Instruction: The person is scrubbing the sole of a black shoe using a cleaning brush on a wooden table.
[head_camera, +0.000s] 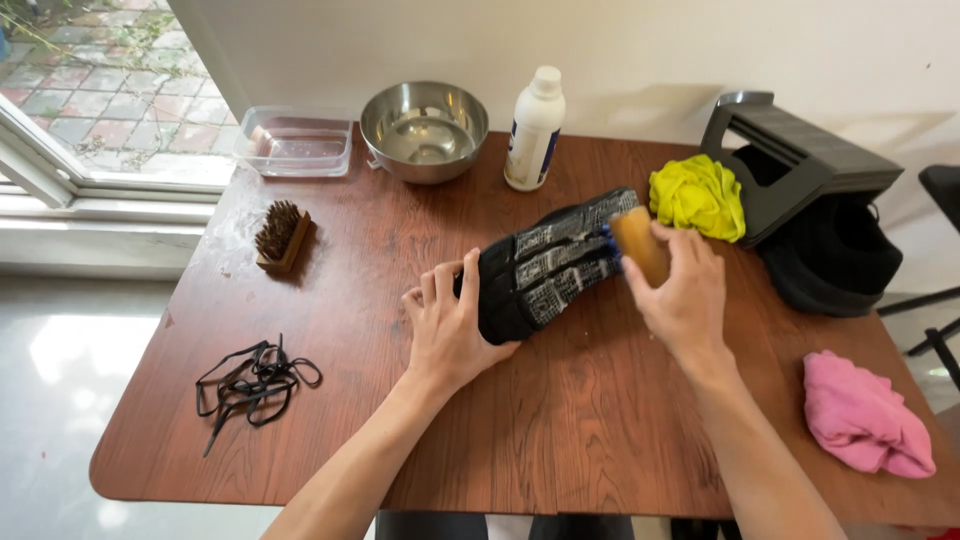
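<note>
A black shoe (550, 265) lies on its side on the brown wooden table (560, 430), its grey patterned sole facing up. My left hand (445, 325) grips the shoe's heel end. My right hand (680, 290) holds a wooden brush (638, 243) against the toe end of the sole. Both forearms reach in from the bottom edge.
A second wooden brush (281, 235) sits at the left, black laces (252, 385) near the front left. A clear tub (294, 141), steel bowl (424, 130) and white bottle (534, 128) line the back. Yellow cloth (697, 196), grey stool (795, 160), black bag (835, 255), pink cloth (862, 415) are on the right.
</note>
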